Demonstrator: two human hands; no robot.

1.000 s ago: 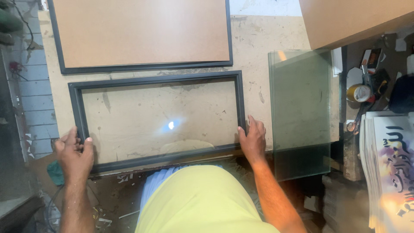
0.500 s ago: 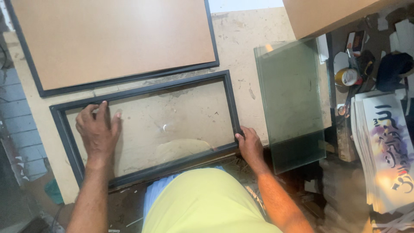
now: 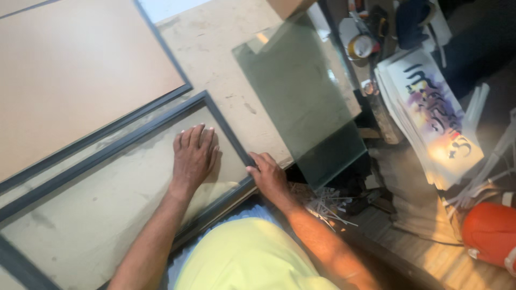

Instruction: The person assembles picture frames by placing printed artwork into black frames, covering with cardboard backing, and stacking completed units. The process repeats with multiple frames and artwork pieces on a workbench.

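A dark picture frame [image 3: 226,131] lies flat on the beige worktable [image 3: 226,48], with a glass pane set in it. My left hand [image 3: 192,158] rests flat, palm down, on the glass inside the frame near its right end. My right hand [image 3: 269,177] grips the frame's near right corner, fingers over the edge. A second framed board [image 3: 80,80] with a tan backing lies just beyond the first frame.
A stack of greenish glass sheets [image 3: 306,102] overhangs the table's right edge. Printed posters [image 3: 435,123] are piled at the right, with tape rolls [image 3: 361,45] behind them. An orange object [image 3: 492,231] sits at lower right. Scrap strips [image 3: 328,201] litter the floor.
My left hand slid right across the glass, from the frame's left part to near its right end. The view swung right and tilted. My right hand stayed at the corner.
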